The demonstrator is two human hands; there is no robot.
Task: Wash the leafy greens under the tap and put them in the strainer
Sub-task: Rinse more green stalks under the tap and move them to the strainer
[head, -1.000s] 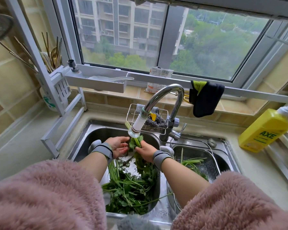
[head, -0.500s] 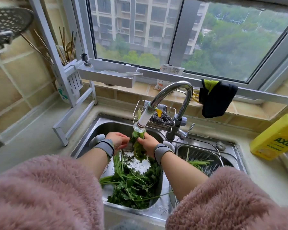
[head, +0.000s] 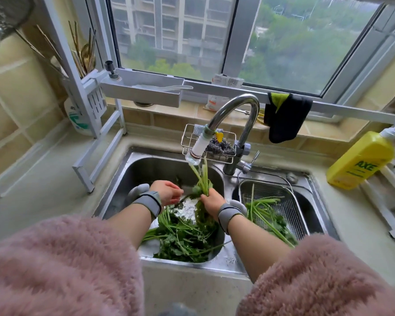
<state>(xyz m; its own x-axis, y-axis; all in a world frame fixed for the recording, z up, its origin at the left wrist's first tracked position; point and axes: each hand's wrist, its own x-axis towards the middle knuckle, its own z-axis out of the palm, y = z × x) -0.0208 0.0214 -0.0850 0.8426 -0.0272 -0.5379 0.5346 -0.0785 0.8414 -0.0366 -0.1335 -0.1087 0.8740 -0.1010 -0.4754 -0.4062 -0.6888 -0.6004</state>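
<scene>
Now one bunch of greens [head: 202, 179] is clasped in the right hand [head: 211, 198] below the single tap [head: 233, 115]; the left hand [head: 167, 192], fingers loosely curled, holds nothing; one strainer [head: 290, 201] carries several stems.

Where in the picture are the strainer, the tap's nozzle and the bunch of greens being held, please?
strainer [head: 290, 202]: head view, bare mesh floor.
tap nozzle [head: 197, 149]: head view, white filter body.
held bunch of greens [head: 203, 179]: head view, stems above the right hand [head: 211, 199].

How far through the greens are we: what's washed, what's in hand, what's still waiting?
Done: a few stems already lie in the strainer in the right basin. In hand: the right hand grips a small bunch with its stems up under the tap nozzle; the left hand is beside it. Left: the larger pile of greens in the left basin, so well under half looks done.
</scene>
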